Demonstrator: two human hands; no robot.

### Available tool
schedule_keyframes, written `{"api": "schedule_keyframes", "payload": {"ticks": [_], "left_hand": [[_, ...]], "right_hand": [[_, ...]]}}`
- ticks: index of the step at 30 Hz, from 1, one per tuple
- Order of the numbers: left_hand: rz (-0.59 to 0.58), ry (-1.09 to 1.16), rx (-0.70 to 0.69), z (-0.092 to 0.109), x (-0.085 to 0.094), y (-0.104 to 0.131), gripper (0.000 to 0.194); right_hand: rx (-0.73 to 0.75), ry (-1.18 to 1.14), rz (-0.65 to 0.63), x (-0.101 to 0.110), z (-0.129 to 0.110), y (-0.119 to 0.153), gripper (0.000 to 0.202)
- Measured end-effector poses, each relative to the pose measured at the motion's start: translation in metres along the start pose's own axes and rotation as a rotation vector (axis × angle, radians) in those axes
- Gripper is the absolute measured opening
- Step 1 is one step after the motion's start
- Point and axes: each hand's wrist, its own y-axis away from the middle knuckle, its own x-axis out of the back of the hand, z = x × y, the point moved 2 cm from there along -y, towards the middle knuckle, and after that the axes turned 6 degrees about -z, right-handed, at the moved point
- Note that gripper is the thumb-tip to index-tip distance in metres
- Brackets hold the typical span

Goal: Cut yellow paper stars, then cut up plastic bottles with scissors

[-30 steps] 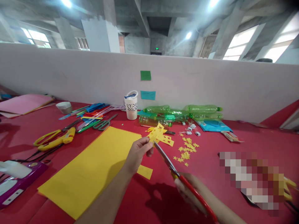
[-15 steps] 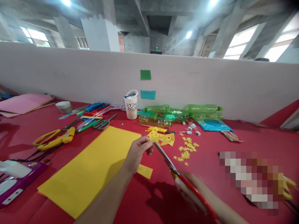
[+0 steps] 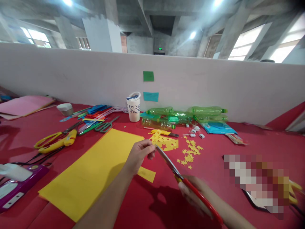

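Head view: the right hand is curling around the red-handled scissors above the red table, tips pointing at the left hand, whose fingers are pinching closed, contents unclear; yellow stars are lying nearby.

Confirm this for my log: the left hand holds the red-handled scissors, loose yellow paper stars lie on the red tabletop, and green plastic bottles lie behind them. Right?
Not quite. The head view shows the red-handled scissors in the right hand, not the left. Loose yellow paper stars do lie on the red tabletop, with green plastic bottles behind them.
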Motion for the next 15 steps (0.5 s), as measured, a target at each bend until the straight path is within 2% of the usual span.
{"api": "schedule_keyframes", "payload": {"ticks": [6,15], "left_hand": [[-0.016,-0.006,0.001,0.0004,0.0016,0.0010,0.017],[-0.018,0.033,0.032,-0.0002,0.0041,-0.0004,0.017]], "right_hand": [[-0.024,0.008,0.033,0.0000,0.0058,-0.0005,0.050],[0.023,-0.002,0.039,0.0017,0.0073,-0.0044,0.054]]}}
